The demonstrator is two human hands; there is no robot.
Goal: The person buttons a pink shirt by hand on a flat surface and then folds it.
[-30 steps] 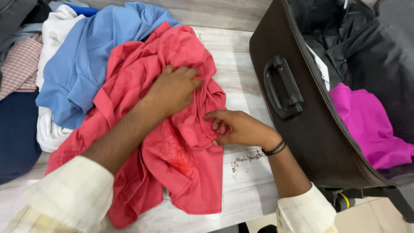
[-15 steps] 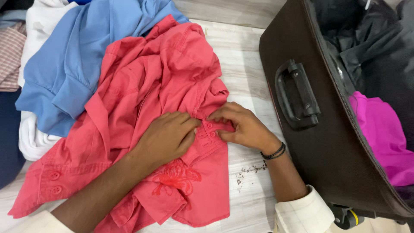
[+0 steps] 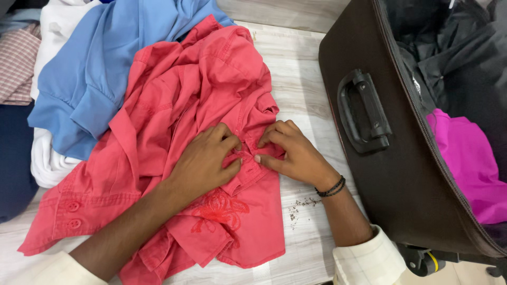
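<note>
A crumpled red shirt [image 3: 174, 100] with red embroidery lies spread on a pale wood-grain table [image 3: 301, 89]. My left hand [image 3: 206, 161] and my right hand [image 3: 288, 150] meet at its button strip, fingertips pinching the cloth around a button between them. Both hands grip the red shirt's front edge. A dark beaded band sits on my right wrist.
A blue shirt [image 3: 100, 58], white cloth [image 3: 45, 158], a checked garment [image 3: 16, 63] and dark blue fabric [image 3: 13, 158] pile up at the left. An open dark suitcase [image 3: 391, 174] with a handle [image 3: 364, 113] stands at the right, holding a magenta garment [image 3: 467, 158] and black cloth.
My left hand came down from the upper part of the shirt to the button strip. Both hands have closed in on the same button and now pinch the cloth there.
</note>
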